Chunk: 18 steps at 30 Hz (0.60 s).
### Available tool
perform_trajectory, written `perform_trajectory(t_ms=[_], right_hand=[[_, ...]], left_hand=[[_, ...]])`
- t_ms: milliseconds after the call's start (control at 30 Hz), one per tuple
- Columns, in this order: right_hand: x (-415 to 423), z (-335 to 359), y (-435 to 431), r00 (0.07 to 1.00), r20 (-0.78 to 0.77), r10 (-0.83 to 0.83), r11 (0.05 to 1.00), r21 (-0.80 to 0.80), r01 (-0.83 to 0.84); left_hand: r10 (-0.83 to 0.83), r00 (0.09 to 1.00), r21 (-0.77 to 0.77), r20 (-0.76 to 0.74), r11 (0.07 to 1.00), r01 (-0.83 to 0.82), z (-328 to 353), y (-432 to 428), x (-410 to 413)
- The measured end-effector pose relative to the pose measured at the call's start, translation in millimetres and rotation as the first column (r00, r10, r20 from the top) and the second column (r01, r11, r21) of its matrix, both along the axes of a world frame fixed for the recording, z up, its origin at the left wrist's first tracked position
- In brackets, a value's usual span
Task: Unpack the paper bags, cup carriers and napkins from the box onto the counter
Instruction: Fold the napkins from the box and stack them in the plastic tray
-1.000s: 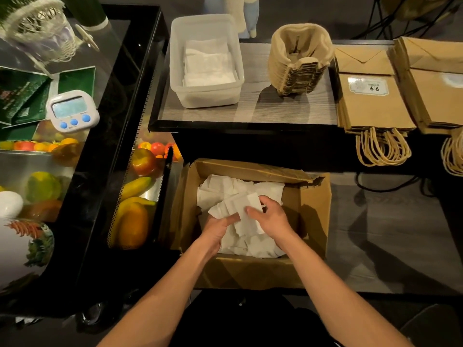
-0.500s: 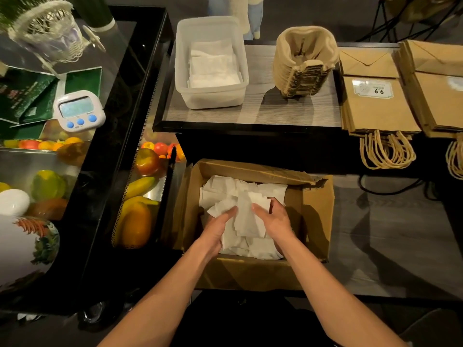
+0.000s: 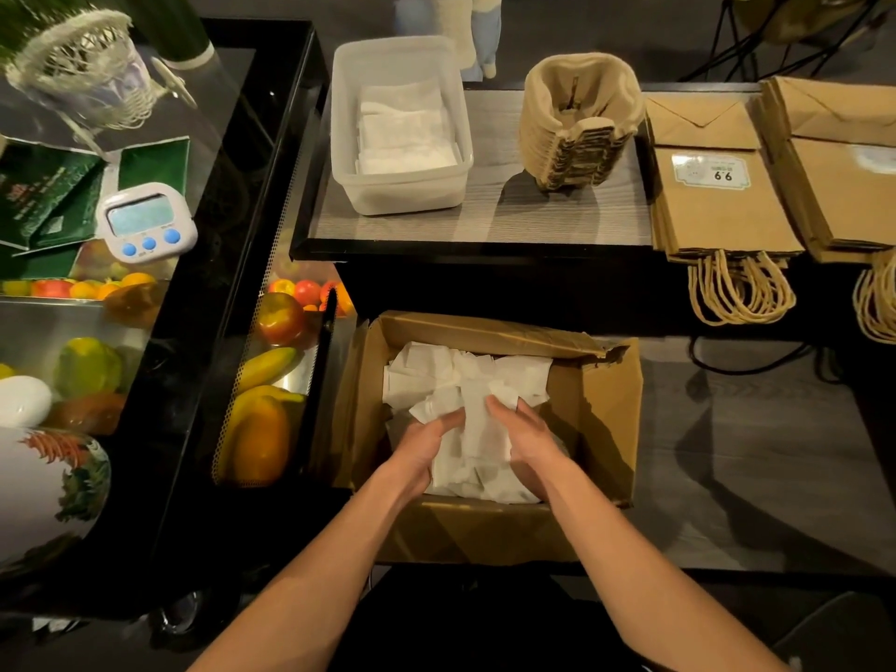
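Inside the box (image 3: 608, 419), the left hand (image 3: 421, 446) and right hand (image 3: 529, 435) clamp loose napkins (image 3: 465, 375) between them, fingers seemingly curled underneath, gathering sheets for one lift.

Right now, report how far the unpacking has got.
Done: paper bags and stacked cup carriers lie on the counter, beside a tub holding white sheets. In hand: the left hand and right hand grip a bundle of napkins inside the box. Left: the loose napkins around that bundle.
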State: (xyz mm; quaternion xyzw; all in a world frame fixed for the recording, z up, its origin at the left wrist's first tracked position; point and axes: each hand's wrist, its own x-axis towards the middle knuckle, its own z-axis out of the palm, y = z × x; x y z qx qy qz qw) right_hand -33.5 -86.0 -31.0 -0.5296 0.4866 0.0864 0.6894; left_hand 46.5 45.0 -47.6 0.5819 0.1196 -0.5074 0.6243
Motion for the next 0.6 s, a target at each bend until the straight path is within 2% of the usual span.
perform_trajectory(t_ms=[100, 167, 233, 300, 333, 400, 500, 600], right_hand=[[-2.9, -5.2, -1.3, 0.998, -0.01, -0.064, 0.997, -0.031, 0.064], [-5.4, -4.3, -3.6, 0.983, 0.034, -0.179, 0.982, -0.052, 0.18], [-6.8, -2.7, -9.7, 0.96, 0.099, -0.263, 0.965, 0.004, 0.264], [-5.9, 4.3, -13.2, 0.952, 0.174, -0.253, 0.967, 0.083, 0.242], [-4.5, 9.9, -12.2, 0.958, 0.205, -0.2, 0.979, 0.08, 0.187], [1.6, 17.9, -3.6, 0.976, 0.216, 0.023, 0.996, -0.09, -0.003], [8.7, 26.3, 18.0, 0.939, 0.126, 0.32, 0.917, -0.291, -0.273], [10.5, 19.8, 26.8, 0.906, 0.089, 0.414, 0.85, -0.394, -0.349]], left_hand=[[-0.003, 0.998, 0.003, -0.061, 1.0, 0.003, -0.5, 2.5, 1.2], [0.037, 0.995, -0.005, -0.088, 0.999, -0.037, -1.1, 4.7, 1.8], [0.077, 0.99, -0.051, -0.118, 0.995, -0.084, -5.6, 6.6, 3.5], [0.103, 0.981, -0.124, -0.163, 0.985, -0.124, -2.5, 5.5, 4.5], [0.097, 0.978, -0.161, -0.185, 0.979, -0.127, -0.4, 4.5, 4.4], [0.055, 0.976, -0.227, -0.211, 0.968, -0.104, 1.8, 1.5, 3.0], [0.025, 0.984, -0.249, -0.178, 0.966, -0.07, 5.7, -7.1, -0.7], [0.044, 0.989, -0.205, -0.142, 0.976, -0.072, 5.8, -12.0, 2.4]])
